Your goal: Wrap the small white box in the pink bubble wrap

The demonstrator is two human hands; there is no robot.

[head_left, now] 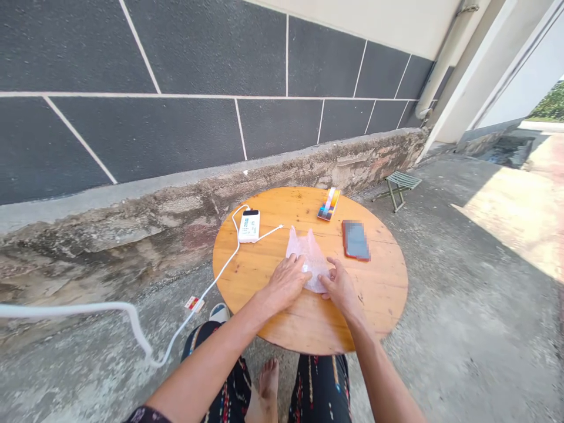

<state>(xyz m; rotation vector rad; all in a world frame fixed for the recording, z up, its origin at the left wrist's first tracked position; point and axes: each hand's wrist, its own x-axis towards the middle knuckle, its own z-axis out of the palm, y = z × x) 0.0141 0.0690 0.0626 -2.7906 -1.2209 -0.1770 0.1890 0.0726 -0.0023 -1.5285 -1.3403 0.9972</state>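
A thin, translucent pink plastic bag (307,252) lies flat on a round wooden table (379,288). My left hand (286,282) rests on the bag's near left part, fingers stretched out and pressing down. My right hand (339,285) touches the bag's near right edge; its fingers are curled at the plastic, and I cannot make out whether they pinch it.
On the table are a white power bank (249,225) with a white cable (220,273) running off to the left, a colourful small packet (329,204) and a red-cased phone (356,239). A small green folding stool (400,185) stands by the dark tiled wall. Rough concrete ground surrounds the table.
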